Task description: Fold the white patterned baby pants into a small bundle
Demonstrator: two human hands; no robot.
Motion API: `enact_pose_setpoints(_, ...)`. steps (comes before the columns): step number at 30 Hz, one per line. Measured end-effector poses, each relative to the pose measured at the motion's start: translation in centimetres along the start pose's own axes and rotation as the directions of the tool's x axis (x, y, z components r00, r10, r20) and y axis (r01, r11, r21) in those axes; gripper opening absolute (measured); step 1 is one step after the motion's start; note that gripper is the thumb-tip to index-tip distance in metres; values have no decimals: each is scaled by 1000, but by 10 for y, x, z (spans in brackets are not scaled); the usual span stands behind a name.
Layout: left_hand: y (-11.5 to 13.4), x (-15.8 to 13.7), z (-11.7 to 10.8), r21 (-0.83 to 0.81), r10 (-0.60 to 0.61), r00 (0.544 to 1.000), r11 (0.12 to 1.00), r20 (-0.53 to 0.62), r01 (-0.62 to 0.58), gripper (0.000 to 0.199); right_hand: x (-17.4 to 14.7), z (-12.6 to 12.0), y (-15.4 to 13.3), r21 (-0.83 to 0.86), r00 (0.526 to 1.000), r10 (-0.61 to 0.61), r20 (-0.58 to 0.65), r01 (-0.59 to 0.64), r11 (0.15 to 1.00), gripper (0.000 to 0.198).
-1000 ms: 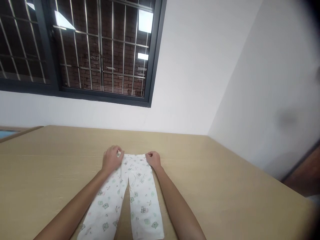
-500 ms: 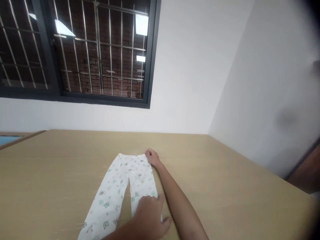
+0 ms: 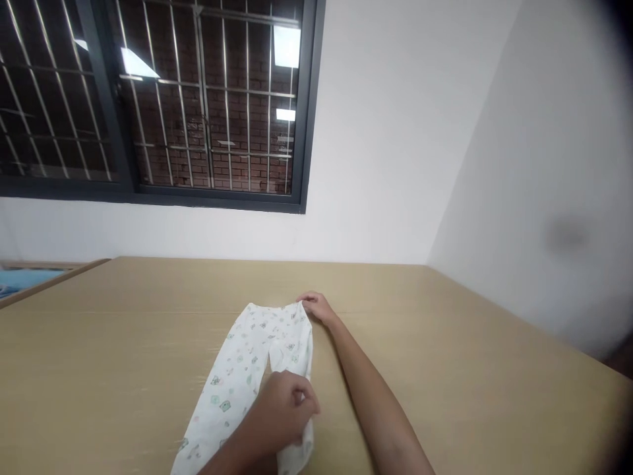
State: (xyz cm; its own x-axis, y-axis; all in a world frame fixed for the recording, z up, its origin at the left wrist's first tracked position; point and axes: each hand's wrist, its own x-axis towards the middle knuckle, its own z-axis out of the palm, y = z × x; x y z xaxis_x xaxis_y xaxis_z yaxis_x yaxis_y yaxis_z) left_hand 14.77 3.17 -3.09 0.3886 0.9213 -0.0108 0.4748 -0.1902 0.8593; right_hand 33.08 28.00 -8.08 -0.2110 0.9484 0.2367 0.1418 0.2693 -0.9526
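Note:
White children's trousers [image 3: 232, 382], printed with small green and pink figures, lie on the wooden surface with the waistband at the far end. My right hand [image 3: 318, 307] is closed on the waistband's right corner, which is raised slightly. Nearer to me, my left hand [image 3: 287, 406] has its fingers curled in a pinch at the outer edge of the right trouser leg. It covers the middle of that leg, whose fabric looks lifted and turned inward. The left leg lies flat beneath and beside my left forearm, its lower end cut off by the frame.
The wide light-wood table [image 3: 469, 369] reaches to a white wall [image 3: 376, 165]. A dark-framed window [image 3: 222, 105] with metal bars is set in the wall. Something blue [image 3: 24, 280] lies beyond the table's far left edge.
My left hand has gone from spread fingers over the right leg to a pinch at its edge, and that edge has moved inward. My right hand stays at the waistband corner.

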Motion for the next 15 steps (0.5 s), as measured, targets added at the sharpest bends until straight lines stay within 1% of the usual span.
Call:
enact_pose_setpoints(2, -10, -11, -17, -144, -72, 994, 988, -78, 60, 22, 9, 9, 0, 51, 1000, 8, 12, -8, 999, 22)
enact_pose_setpoints(4, -27, -25, -33, -280, -140, 974, 956, -176, 86, 24, 19, 20, -2, 98, 999, 14, 40, -18, 995, 27)
enact_pose_setpoints(7, -51, -48, -51, -506, -232, 928, 861, -292, 56, 22, 33, 40, -8, 140, 996, 23, 89, -35, 990, 36)
enact_pose_setpoints(10, -63, -71, -64, -707, -355, 882, 706, -309, 37, 27, 45, 62, -17, 133, 986, 31, 165, -53, 990, 47)
enact_pose_setpoints(11, -65, -78, -67, -762, -424, 852, 645, -305, 48, 31, 49, 70, -20, 101, 982, 35, 186, -55, 993, 48)
enact_pose_setpoints(13, -67, -89, -71, -851, -572, 768, 521, -290, 67, 45, 57, 88, -25, 13, 976, 48, 211, -52, 999, 43)
enact_pose_setpoints(14, -69, -94, -73, -879, -619, 736, 471, -275, 68, 52, 61, 97, -26, -30, 974, 56, 219, -51, 998, 40)
enact_pose_setpoints(15, -72, -97, -74, -897, -644, 721, 436, -256, 70, 57, 64, 106, -26, -66, 971, 64, 229, -50, 997, 36)
